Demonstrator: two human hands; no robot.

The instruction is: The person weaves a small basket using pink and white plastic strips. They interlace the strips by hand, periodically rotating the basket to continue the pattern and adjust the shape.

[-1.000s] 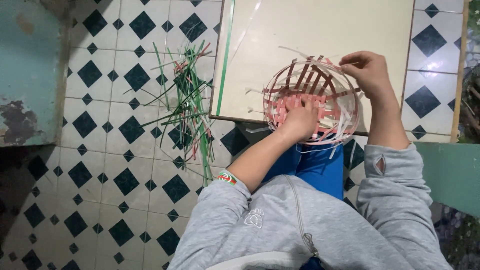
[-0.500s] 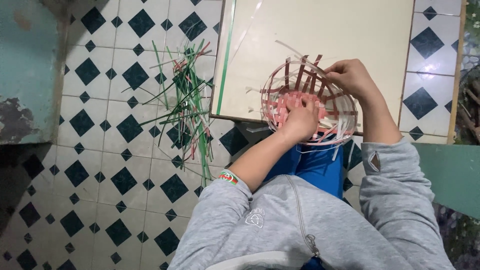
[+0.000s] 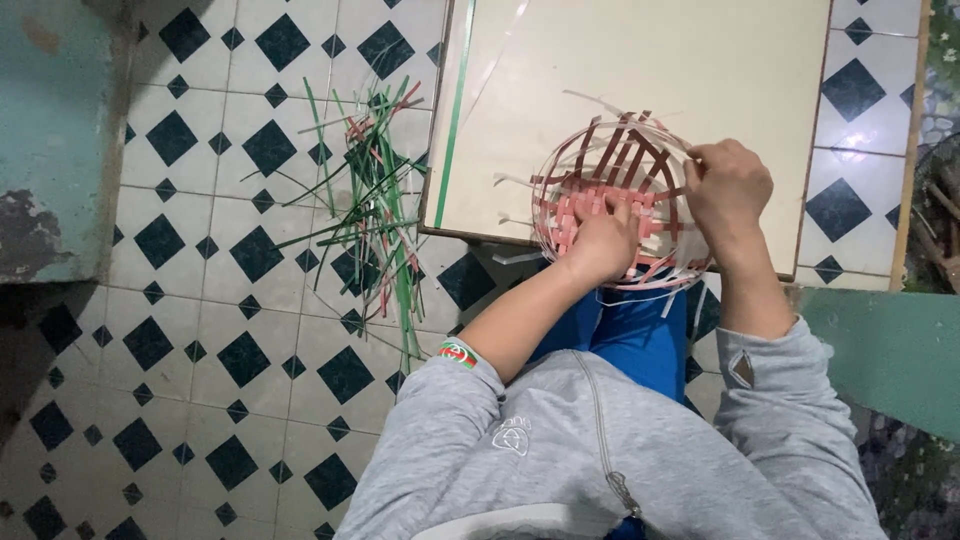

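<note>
Basket [image 3: 622, 195] sitting at the board's [image 3: 640, 80] near edge, over the person's lap | left hand [image 3: 600, 243] pressing inside on the woven base, fingers together | right hand [image 3: 728, 188] pinching a rim strip | base woven, walls part-woven — uprights standing loose | spare strips [image 3: 372, 205] lying on the floor.

A person in a grey zip-front hooded sweatshirt [image 3: 560, 460] with pushed-up sleeves and a small pale chest emblem, blue trousers [image 3: 630, 335], and a red-and-green striped wristband [image 3: 458, 353] on the left wrist
</note>
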